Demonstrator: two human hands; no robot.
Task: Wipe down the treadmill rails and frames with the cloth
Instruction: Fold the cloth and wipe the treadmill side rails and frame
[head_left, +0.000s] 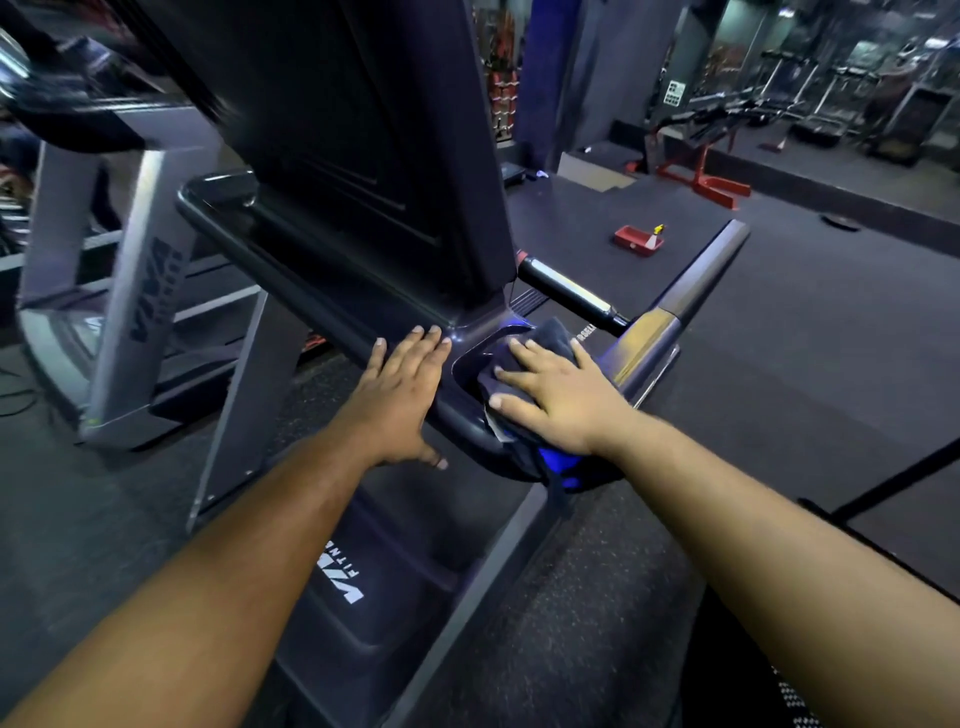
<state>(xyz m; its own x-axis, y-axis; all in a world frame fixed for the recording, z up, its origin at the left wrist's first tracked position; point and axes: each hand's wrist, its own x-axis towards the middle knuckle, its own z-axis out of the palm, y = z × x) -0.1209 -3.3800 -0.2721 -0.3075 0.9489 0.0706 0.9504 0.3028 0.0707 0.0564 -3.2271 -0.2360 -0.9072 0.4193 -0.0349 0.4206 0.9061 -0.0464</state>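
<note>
- one dark cloth (540, 345) lies in a recessed tray of the treadmill console (332, 291), a blue fold hanging over the near edge.
- right hand (556, 395) presses it flat, fingers straight and spread.
- left hand (402, 387) rests open on the console rim just beside it, holding nothing.
- one chrome handlebar (571, 293) beyond.
- one red tray (636, 240) on the floor, well apart.

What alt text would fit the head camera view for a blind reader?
A person's right hand presses a dark cloth into a treadmill console tray, while the left hand rests flat on the console frame beside it.
</note>
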